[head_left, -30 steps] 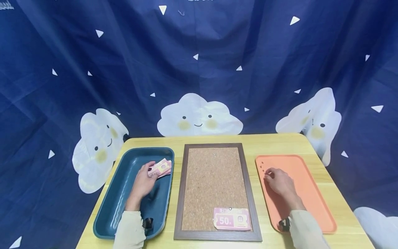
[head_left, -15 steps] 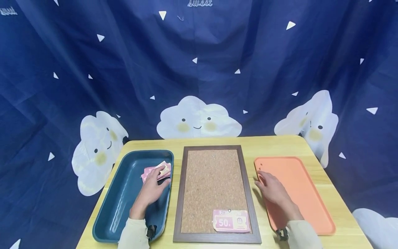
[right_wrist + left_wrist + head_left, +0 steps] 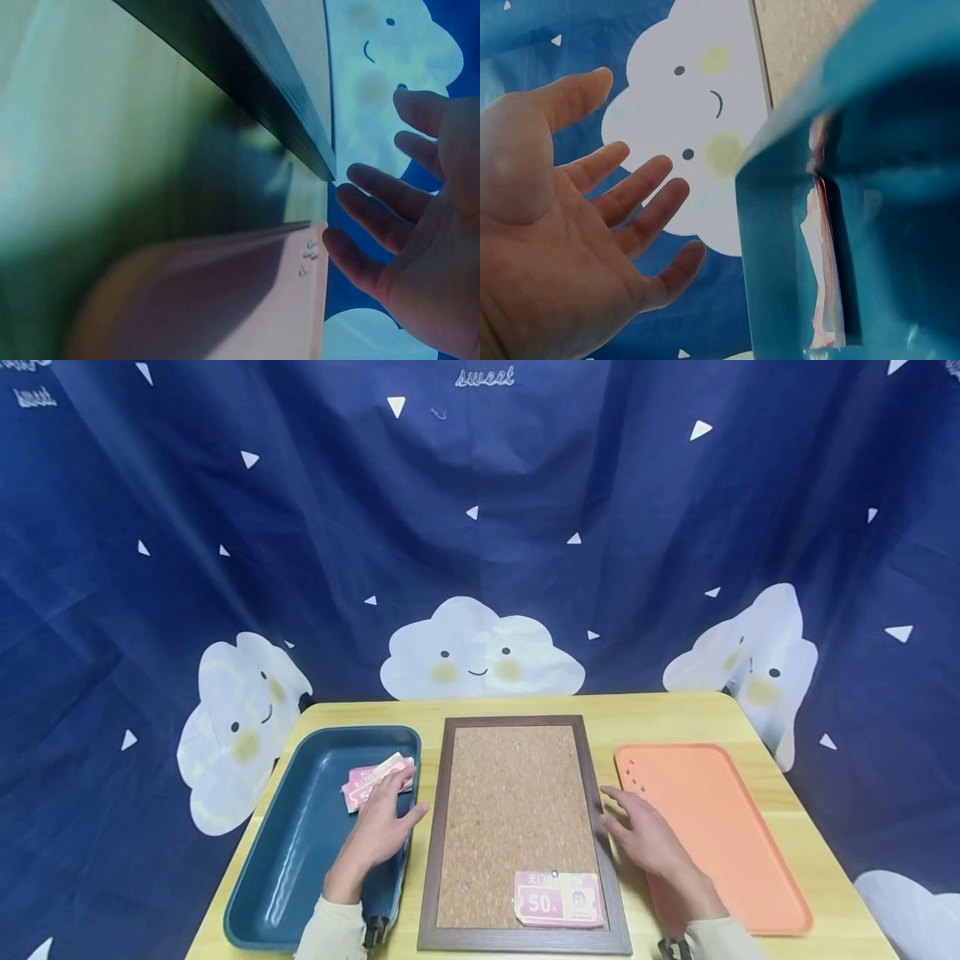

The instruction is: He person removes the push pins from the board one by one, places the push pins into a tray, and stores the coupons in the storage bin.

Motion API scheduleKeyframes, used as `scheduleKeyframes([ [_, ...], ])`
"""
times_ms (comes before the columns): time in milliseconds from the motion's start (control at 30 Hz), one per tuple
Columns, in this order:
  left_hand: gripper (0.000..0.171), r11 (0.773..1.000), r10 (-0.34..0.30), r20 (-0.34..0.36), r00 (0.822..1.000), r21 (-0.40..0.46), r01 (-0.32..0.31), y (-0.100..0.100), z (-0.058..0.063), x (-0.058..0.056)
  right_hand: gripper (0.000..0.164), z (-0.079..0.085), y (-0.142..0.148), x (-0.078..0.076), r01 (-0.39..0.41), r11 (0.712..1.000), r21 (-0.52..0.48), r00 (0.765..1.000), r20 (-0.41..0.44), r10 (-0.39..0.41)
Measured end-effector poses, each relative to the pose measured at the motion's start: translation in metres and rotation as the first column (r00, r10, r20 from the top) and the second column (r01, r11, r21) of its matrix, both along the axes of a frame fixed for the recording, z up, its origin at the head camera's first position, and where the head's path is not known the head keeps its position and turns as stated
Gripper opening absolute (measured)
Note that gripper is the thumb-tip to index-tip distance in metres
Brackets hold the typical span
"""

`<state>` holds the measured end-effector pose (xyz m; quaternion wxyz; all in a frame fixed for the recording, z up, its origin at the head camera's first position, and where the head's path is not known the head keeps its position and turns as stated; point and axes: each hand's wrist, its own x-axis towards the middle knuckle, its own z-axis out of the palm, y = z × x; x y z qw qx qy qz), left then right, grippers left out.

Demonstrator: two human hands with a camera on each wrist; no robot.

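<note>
My left hand [image 3: 378, 827] hovers above the right side of a dark teal bin [image 3: 247, 868], fingers spread and holding nothing. Just beyond its fingertips, a few pink paper coupons [image 3: 362, 783] lie in a loose pile in the bin. In the left wrist view the palm [image 3: 547, 247] shows bare. My right hand [image 3: 652, 839] is over the gap between the framed cork board [image 3: 517, 810] and the orange tray [image 3: 723, 827], also holding nothing. Its fingertips are near the board's right frame. A pink coupon [image 3: 542, 906] marked 50 lies at the board's lower right, with a small round pin [image 3: 555, 874] at its top.
Several tiny pins [image 3: 632, 772] lie in the far left corner of the orange tray. All three stand on a light wooden table [image 3: 660, 718]. A dark blue curtain [image 3: 525, 468] with printed clouds hangs behind it.
My left hand has let go of the coupons in the bin and moved right, fingers spreading. My right hand has left the pins and shifted left to the board's edge, opening out.
</note>
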<state>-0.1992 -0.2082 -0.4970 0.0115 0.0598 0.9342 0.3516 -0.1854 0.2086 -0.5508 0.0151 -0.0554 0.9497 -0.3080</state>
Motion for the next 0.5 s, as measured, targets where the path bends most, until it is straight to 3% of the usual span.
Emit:
scheduleKeyframes([
  [500,0.058,1.000,-0.029,0.037,0.999,-0.006,0.029,0.035,-0.008,0.021,0.047,-0.007,-0.021,0.019,-0.065,0.997,-0.040,0.996,-0.069,0.062],
])
